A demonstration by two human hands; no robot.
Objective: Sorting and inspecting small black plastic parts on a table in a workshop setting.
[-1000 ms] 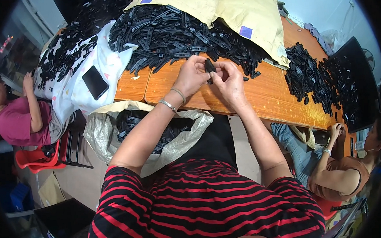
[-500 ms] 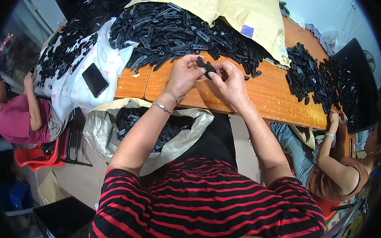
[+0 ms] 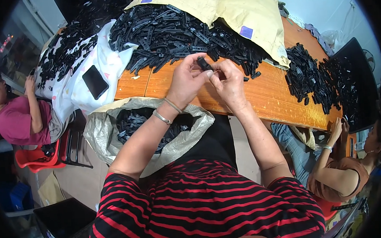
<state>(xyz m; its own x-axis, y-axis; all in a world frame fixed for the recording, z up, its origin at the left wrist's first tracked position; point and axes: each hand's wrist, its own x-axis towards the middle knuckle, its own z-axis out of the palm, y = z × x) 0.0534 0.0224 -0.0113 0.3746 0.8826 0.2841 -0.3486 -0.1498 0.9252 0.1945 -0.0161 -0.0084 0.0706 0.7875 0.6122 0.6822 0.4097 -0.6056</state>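
Observation:
Just above the table's front edge, my left hand [image 3: 185, 81] grips a small black plastic part [image 3: 203, 64] between thumb and fingers. My right hand [image 3: 229, 82] meets it from the other side, its thumb and fingertips pinched at the part's lower end. The fingertips partly cover the part, so its full shape does not show. Behind my hands lies a large heap of similar long black plastic parts [image 3: 163, 35] on the wooden table [image 3: 171, 86]. Below my left forearm an open woven sack [image 3: 97, 135] holds more black pieces.
Yellowish paper sacks [image 3: 254, 17] lie over the heap. A phone [image 3: 95, 81] rests on white cloth [image 3: 69, 93] at left. Another pile of black parts [image 3: 303, 73] is at right. One person [image 3: 22, 118] sits at left, another [image 3: 338, 175] at right. A black crate [image 3: 66, 222] stands lower left.
Both hands have turned slightly. The black plastic shows as one piece by my left fingers, where two upright ends showed before. The person at right has lowered a hand towards the table edge.

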